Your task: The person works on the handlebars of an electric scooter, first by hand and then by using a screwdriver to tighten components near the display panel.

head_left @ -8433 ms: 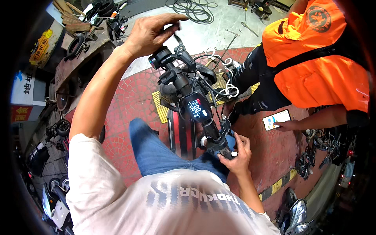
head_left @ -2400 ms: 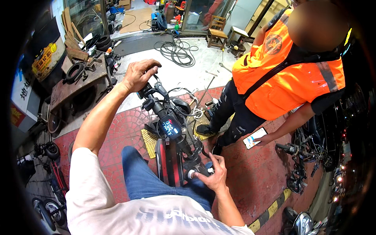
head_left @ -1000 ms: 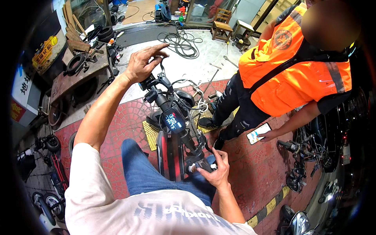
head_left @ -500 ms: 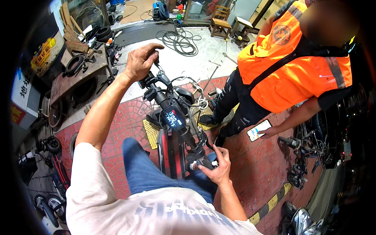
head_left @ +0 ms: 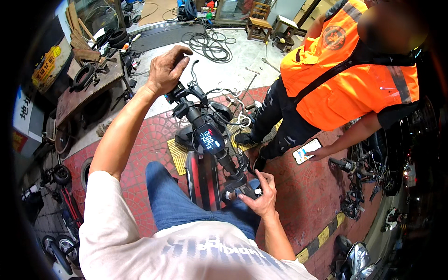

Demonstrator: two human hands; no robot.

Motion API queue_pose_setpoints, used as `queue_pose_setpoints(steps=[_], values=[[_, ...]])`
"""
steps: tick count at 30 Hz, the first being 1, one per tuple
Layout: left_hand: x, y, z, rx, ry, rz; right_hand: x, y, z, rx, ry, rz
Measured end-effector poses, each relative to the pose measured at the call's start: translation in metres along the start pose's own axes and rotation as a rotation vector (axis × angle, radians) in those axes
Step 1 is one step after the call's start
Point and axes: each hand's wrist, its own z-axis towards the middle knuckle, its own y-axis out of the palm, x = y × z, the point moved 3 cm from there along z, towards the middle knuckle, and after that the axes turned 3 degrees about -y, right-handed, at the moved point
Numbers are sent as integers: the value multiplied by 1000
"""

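Note:
An electric scooter's handlebar (head_left: 190, 112) runs across in front of me, a lit display (head_left: 210, 139) at its middle. At its far left end, my left hand (head_left: 165, 70) is closed over the grip, which the hand mostly hides. Its fingers are bent, and the brake lever (head_left: 193, 70) stands apart from them. On the near right end, my right hand (head_left: 262, 196) holds the other grip (head_left: 248, 191) between thumb and fingers. Below the bar, the black and red deck (head_left: 204, 182) lies between my legs.
A person in an orange vest (head_left: 322, 79) stands close on the right, holding a phone (head_left: 306, 151). Coiled hose (head_left: 210, 46) lies beyond the bar. A cluttered workbench (head_left: 88, 93) is at left; a stripped scooter frame (head_left: 357, 177) stands at right.
The left brake lever now stands farther out from the bar, and my left fingers have drawn back from it. My right hand stays on its grip. The display's readout has changed.

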Motion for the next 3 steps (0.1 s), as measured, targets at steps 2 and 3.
queue_pose_setpoints(steps=[2, 3], values=[[4, 2, 1, 0, 50, 0, 0, -1, 0, -9, 10, 0], [4, 2, 3, -78, 45, -35, 0, 0, 0, -16, 14, -4]])
